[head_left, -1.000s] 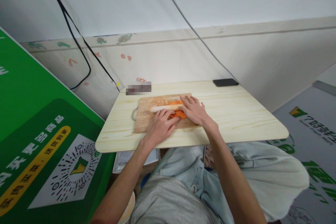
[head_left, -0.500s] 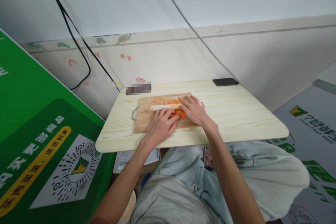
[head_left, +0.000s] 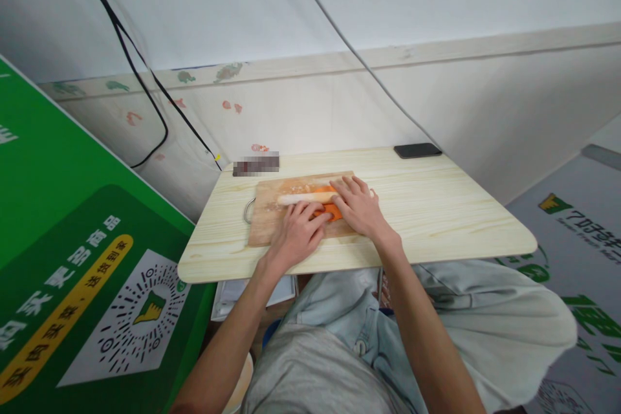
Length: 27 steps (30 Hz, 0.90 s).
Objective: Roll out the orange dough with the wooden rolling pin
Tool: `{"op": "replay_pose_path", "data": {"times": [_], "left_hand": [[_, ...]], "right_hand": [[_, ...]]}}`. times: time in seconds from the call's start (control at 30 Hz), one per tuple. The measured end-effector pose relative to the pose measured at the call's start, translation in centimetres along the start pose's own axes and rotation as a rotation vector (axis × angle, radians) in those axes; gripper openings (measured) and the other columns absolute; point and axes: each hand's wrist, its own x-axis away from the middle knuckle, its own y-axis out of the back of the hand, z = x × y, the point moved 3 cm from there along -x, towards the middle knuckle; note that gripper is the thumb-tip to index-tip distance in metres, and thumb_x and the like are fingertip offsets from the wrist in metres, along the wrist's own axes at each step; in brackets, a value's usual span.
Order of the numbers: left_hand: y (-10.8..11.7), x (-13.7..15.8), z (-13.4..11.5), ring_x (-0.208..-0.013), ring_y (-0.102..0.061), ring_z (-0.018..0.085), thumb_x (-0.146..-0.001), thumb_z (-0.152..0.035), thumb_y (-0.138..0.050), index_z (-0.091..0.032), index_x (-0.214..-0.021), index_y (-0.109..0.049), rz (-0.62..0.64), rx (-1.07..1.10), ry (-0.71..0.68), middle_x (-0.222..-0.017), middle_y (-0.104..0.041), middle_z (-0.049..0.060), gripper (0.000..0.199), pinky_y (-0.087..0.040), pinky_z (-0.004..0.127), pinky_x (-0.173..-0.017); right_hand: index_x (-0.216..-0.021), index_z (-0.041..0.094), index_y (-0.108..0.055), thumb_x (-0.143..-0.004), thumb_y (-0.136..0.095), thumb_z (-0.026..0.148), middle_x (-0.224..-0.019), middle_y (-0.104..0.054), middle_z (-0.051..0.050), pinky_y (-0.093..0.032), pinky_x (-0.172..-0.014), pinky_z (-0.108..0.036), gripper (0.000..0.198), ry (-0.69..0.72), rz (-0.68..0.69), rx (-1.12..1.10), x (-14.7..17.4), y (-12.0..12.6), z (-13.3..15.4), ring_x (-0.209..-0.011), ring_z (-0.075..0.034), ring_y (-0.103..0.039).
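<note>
A pale wooden rolling pin [head_left: 303, 198] lies across a flat orange sheet, dough-like [head_left: 334, 209], on a wooden cutting board [head_left: 266, 226]. White powder marks the pin's left part. My left hand [head_left: 301, 229] rests at the pin's near side, its fingertips along the edge and its thumb over the orange sheet. My right hand [head_left: 359, 207] lies over the right part of the pin, fingers stretched forward and apart. Neither hand is wrapped round the pin. Both palms hide part of the sheet and the pin's right portion.
The board sits on a light wood-grain table [head_left: 456, 220] against a white wall. A black phone [head_left: 417, 151] lies at the back right, and a blurred-out dark object [head_left: 256, 164] at the back left. A green printed panel [head_left: 145, 226] stands at the left.
The hands, pin and orange sheet keep nearly the same place. Only a slight shift of the camera shows.
</note>
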Motion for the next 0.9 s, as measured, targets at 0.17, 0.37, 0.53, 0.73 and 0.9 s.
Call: {"op": "replay_pose_path", "data": {"times": [0.17, 0.37, 0.53, 0.73, 0.9], "left_hand": [[0.19, -0.11, -0.26, -0.121, -0.059, 0.030, -0.104, -0.019, -0.058, -0.029, -0.132, -0.077, 0.025, -0.032, 0.001, -0.135, -0.071, 0.008, 0.035, -0.050, 0.049, -0.101], [0.07, -0.29, -0.20, -0.120, -0.061, 0.030, -0.103, -0.018, -0.059, -0.027, -0.126, -0.079, 0.007, 0.009, 0.018, -0.132, -0.073, 0.009, 0.032, -0.051, 0.050, -0.103], [-0.05, -0.28, -0.07, -0.120, -0.061, 0.029, -0.102, -0.017, -0.060, -0.026, -0.123, -0.079, -0.001, 0.041, 0.017, -0.131, -0.073, 0.009, 0.030, -0.052, 0.050, -0.105], [0.04, -0.27, -0.08, -0.121, -0.061, 0.028, -0.104, -0.017, -0.058, -0.025, -0.119, -0.079, -0.015, 0.064, 0.015, -0.129, -0.074, 0.008, 0.027, -0.051, 0.048, -0.107], [0.18, -0.19, -0.13, -0.120, -0.062, 0.028, -0.105, -0.019, -0.057, -0.026, -0.120, -0.079, -0.021, 0.043, 0.021, -0.130, -0.075, 0.008, 0.028, -0.050, 0.048, -0.104]], "right_hand": [[-0.165, 0.037, -0.052, -0.113, -0.037, 0.043, -0.178, -0.041, -0.006, -0.029, -0.129, -0.073, 0.055, -0.002, -0.005, -0.005, 0.00, -0.10, 0.02, -0.165, -0.033, -0.030], [-0.165, 0.036, -0.053, -0.113, -0.038, 0.043, -0.176, -0.044, -0.007, -0.036, -0.128, -0.066, 0.055, 0.013, -0.051, 0.033, 0.17, -0.37, -0.06, -0.163, -0.033, -0.034], [-0.164, 0.036, -0.054, -0.112, -0.039, 0.042, -0.176, -0.045, -0.007, -0.036, -0.128, -0.065, 0.054, 0.016, -0.078, 0.023, 0.27, -0.50, -0.10, -0.162, -0.032, -0.036], [-0.163, 0.034, -0.055, -0.112, -0.040, 0.042, -0.176, -0.045, -0.008, -0.036, -0.127, -0.064, 0.054, 0.019, -0.086, 0.007, 0.38, -0.46, 0.02, -0.162, -0.033, -0.036], [-0.163, 0.035, -0.055, -0.112, -0.040, 0.042, -0.175, -0.045, -0.008, -0.038, -0.126, -0.064, 0.054, 0.021, -0.092, 0.005, 0.37, -0.54, -0.06, -0.162, -0.032, -0.036]]}}
